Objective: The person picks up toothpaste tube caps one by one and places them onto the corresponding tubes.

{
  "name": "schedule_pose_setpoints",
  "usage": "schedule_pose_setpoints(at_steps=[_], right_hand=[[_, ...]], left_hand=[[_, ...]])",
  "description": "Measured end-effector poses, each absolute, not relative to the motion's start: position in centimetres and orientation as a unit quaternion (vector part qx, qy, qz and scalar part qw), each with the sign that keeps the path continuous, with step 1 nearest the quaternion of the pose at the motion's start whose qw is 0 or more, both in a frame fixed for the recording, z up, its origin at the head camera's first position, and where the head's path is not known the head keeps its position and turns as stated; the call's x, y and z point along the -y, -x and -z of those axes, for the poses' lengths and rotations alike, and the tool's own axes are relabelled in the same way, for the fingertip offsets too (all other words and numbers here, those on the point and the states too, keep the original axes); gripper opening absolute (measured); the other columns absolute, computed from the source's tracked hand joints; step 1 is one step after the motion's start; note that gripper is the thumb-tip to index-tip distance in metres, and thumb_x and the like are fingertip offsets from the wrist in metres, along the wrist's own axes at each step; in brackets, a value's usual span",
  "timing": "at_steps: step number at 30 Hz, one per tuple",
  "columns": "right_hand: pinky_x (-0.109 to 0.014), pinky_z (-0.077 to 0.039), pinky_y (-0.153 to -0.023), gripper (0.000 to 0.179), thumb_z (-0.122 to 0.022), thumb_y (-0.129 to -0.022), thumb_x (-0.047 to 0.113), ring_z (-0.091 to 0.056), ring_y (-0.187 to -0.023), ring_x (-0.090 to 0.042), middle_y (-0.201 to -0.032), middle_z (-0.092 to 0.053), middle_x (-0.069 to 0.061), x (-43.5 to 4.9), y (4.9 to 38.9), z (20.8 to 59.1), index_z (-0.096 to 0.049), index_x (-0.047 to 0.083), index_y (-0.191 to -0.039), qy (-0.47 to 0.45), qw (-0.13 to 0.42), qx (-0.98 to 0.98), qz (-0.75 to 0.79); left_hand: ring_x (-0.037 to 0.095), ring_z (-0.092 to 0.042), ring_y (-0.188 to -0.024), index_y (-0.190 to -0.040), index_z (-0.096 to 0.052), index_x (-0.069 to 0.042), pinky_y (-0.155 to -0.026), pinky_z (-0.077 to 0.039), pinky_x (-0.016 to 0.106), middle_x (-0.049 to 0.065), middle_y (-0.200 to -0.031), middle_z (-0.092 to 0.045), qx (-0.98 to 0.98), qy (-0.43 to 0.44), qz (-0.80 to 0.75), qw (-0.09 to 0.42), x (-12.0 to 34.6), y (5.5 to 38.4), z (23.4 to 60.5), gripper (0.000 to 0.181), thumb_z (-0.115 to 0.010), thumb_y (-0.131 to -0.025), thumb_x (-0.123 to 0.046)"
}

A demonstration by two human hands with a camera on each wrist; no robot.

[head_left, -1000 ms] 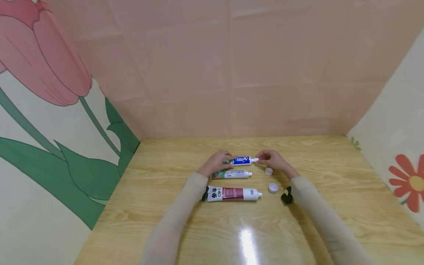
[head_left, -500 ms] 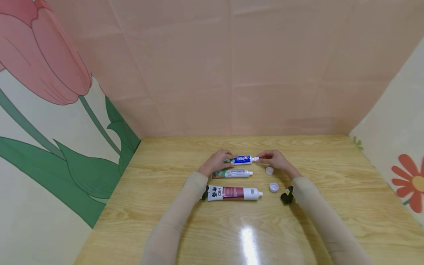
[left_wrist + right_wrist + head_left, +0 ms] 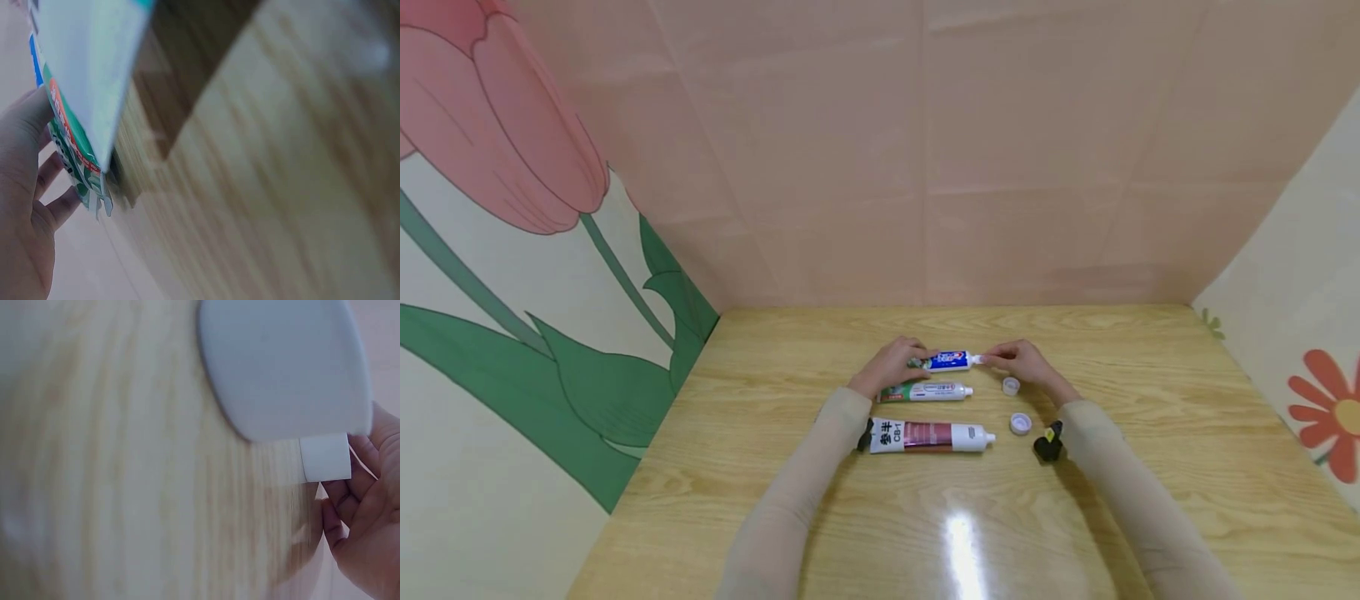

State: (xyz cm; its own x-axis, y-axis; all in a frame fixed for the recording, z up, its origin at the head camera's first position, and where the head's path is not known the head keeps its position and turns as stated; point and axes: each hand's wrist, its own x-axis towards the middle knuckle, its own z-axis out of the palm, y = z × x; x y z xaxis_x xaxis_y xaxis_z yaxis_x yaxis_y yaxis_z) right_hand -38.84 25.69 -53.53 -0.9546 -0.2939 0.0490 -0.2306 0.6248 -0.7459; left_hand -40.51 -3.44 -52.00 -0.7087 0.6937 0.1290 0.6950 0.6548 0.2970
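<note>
Farthest back of three toothpaste tubes is a blue one (image 3: 951, 361), lying crosswise on the table. My left hand (image 3: 891, 367) holds its tail end between thumb and fingers; in the left wrist view, nearer tubes partly cover that left hand (image 3: 28, 187). At the nozzle end, my right hand (image 3: 1022, 364) pinches the small white cap (image 3: 977, 359). Whether the cap sits on the nozzle threads is too small to tell. In the right wrist view, two loose caps block the line of sight to the right hand's (image 3: 372, 531) fingertips.
Nearer me lie a green-and-white toothpaste tube (image 3: 936, 392) and a larger white-and-maroon tube (image 3: 928, 436), both with bare nozzles pointing right. Two loose white caps, a small one (image 3: 1011, 386) and a wider one (image 3: 1020, 423), stand right of them. A black device (image 3: 1048, 442) sits by the right cuff.
The right fingers have closed in on the small cap at the blue tube's nozzle, shifting only slightly. The left hand keeps its hold, and the other tubes and caps stay put.
</note>
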Motion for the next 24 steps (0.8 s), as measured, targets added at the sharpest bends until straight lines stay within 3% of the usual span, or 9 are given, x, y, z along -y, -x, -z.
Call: schedule_pose_setpoints(at_steps=[24], right_hand=[[-0.028, -0.040, -0.063, 0.031, -0.054, -0.094, 0.032, -0.048, -0.068, -0.016, -0.085, -0.068, -0.008, -25.36, 38.79, 52.89, -0.071, 0.006, -0.087, 0.142, 0.045, -0.914, 0.377]], left_hand=[[0.014, -0.053, -0.108, -0.131, -0.052, -0.025, -0.099, -0.043, 0.031, 0.000, -0.120, -0.060, 0.912, 0.375, 0.164, -0.006, 3.50, 40.49, 51.96, 0.051, -0.066, -0.084, -0.039]])
